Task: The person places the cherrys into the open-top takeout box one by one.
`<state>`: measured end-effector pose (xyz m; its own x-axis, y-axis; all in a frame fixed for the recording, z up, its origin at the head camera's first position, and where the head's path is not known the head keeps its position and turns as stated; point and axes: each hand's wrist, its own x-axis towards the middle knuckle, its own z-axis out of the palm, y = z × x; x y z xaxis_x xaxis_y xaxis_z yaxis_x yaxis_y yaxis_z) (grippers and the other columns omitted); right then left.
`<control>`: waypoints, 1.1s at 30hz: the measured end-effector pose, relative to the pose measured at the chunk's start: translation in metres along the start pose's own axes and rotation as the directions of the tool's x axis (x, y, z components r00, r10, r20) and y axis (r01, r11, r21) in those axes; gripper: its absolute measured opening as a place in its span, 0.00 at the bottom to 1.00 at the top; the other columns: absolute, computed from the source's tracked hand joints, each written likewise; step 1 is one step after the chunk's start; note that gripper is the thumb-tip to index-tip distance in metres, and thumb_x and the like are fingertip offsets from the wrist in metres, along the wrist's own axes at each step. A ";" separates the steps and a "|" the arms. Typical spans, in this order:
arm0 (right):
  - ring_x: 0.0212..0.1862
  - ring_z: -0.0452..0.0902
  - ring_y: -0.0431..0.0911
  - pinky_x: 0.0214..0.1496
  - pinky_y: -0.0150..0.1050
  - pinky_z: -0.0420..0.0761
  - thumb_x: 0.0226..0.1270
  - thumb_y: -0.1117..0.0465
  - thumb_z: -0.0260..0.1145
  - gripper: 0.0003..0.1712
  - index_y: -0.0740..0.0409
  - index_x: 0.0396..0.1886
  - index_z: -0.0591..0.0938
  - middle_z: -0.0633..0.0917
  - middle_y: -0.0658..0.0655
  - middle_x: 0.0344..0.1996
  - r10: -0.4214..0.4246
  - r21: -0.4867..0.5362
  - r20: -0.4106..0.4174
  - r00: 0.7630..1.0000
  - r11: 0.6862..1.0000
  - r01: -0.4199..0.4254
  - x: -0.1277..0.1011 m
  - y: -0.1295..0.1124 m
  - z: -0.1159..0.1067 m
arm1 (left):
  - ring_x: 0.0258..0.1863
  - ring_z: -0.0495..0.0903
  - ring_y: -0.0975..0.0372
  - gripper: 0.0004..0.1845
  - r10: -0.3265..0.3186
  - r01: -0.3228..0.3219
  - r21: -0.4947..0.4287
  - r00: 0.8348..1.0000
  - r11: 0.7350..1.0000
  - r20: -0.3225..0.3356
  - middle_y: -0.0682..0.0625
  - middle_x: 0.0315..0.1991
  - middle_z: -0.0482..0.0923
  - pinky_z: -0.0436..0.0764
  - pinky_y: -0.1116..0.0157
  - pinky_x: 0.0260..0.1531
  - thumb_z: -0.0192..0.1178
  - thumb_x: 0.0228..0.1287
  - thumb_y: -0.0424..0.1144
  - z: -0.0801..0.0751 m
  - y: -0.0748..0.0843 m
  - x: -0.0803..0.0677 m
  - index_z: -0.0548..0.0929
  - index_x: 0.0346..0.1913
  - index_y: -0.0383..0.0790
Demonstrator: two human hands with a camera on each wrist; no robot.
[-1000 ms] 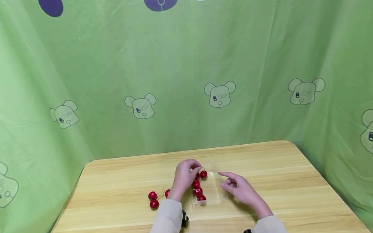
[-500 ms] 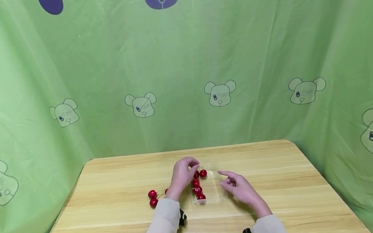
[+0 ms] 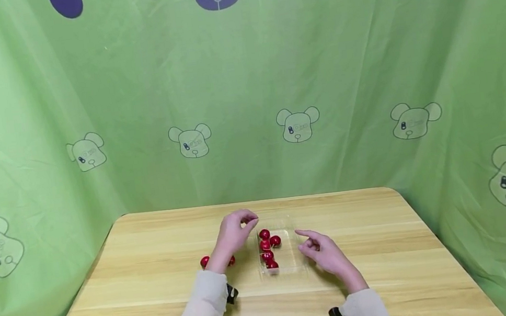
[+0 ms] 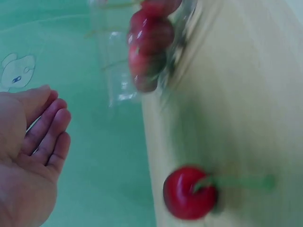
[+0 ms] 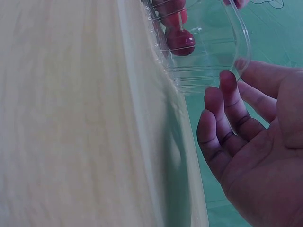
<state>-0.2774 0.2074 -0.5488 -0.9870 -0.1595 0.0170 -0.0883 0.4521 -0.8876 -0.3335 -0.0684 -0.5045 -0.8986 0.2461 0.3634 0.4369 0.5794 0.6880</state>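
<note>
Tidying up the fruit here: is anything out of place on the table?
Yes. Most cherries sit in the clear tray, but two loose cherries lie on the table to its left, partly hidden behind the left hand. Nothing looks spilled or damaged. The right hand hovers beside the tray.

The left hand [image 3: 235, 232] has pulled back from the clear plastic tray [image 3: 295, 267], moving left and slightly away, so it now hovers just beside the tray's left edge with loosely curled, empty fingers. The cherries in the tray [image 3: 267, 247], partly covered by that hand earlier, now show fully. The hand's wrist now covers part of the loose cherries on the table [image 3: 205, 262].
</note>
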 end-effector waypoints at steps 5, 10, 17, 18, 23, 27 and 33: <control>0.38 0.76 0.44 0.38 0.31 0.80 0.73 0.63 0.68 0.30 0.57 0.73 0.74 0.83 0.54 0.37 -0.001 -0.003 0.005 1.000 1.000 0.001 0.000 -0.001 -0.001 | 0.45 0.86 0.57 0.07 -0.014 0.013 0.025 1.000 1.000 0.012 0.52 0.41 0.90 0.85 0.55 0.51 0.65 0.72 0.40 -0.023 -0.009 -0.008 0.89 0.45 0.42; 0.37 0.76 0.43 0.37 0.32 0.79 0.73 0.63 0.68 0.30 0.57 0.73 0.75 0.83 0.54 0.37 -0.009 -0.010 0.001 1.000 1.000 0.009 0.001 0.000 -0.002 | 0.43 0.85 0.60 0.05 -0.052 0.050 0.055 0.998 0.997 0.047 0.54 0.40 0.89 0.84 0.56 0.48 0.66 0.72 0.40 -0.040 -0.023 -0.018 0.90 0.44 0.44; 0.37 0.76 0.44 0.36 0.32 0.78 0.74 0.62 0.67 0.29 0.57 0.73 0.74 0.83 0.54 0.37 -0.007 -0.005 0.003 1.000 1.000 0.007 -0.001 0.002 -0.004 | 0.40 0.83 0.63 0.06 -0.122 0.113 0.087 0.986 0.990 0.110 0.56 0.37 0.87 0.83 0.57 0.49 0.67 0.71 0.39 -0.054 -0.040 -0.032 0.89 0.45 0.43; 0.37 0.76 0.44 0.36 0.32 0.78 0.74 0.62 0.67 0.29 0.57 0.73 0.74 0.83 0.54 0.37 -0.007 -0.005 0.003 1.000 1.000 0.007 -0.002 0.002 -0.004 | 0.40 0.82 0.63 0.06 -0.130 0.119 0.093 0.984 0.989 0.121 0.56 0.36 0.87 0.83 0.57 0.48 0.67 0.71 0.38 -0.055 -0.042 -0.033 0.89 0.45 0.42; 0.37 0.76 0.44 0.36 0.32 0.78 0.74 0.62 0.67 0.29 0.56 0.73 0.75 0.83 0.54 0.37 -0.005 -0.008 0.001 1.000 1.000 0.005 -0.003 0.002 -0.003 | 0.40 0.82 0.63 0.07 -0.178 0.157 0.126 0.968 0.979 0.177 0.54 0.37 0.86 0.83 0.57 0.47 0.66 0.71 0.37 -0.058 -0.054 -0.040 0.88 0.47 0.41; 0.37 0.76 0.44 0.36 0.32 0.79 0.74 0.63 0.67 0.29 0.56 0.73 0.75 0.83 0.55 0.37 -0.003 -0.005 0.001 1.000 1.000 0.003 -0.003 0.000 -0.002 | 0.39 0.82 0.63 0.08 -0.214 0.187 0.136 0.953 0.973 0.217 0.54 0.37 0.86 0.84 0.56 0.48 0.66 0.71 0.37 -0.059 -0.064 -0.044 0.88 0.48 0.41; 0.37 0.76 0.44 0.36 0.32 0.79 0.74 0.64 0.67 0.29 0.57 0.73 0.75 0.83 0.55 0.37 0.000 0.000 0.001 1.000 1.000 0.000 -0.002 -0.002 -0.001 | 0.35 0.80 0.63 0.08 -0.228 0.197 0.140 0.939 0.970 0.259 0.52 0.36 0.85 0.83 0.57 0.45 0.66 0.70 0.38 -0.060 -0.070 -0.046 0.88 0.48 0.40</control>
<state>-0.2753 0.2074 -0.5470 -0.9869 -0.1607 0.0167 -0.0886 0.4518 -0.8877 -0.3205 -0.1671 -0.5319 -0.9537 0.3000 0.0216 0.2411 0.7197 0.6510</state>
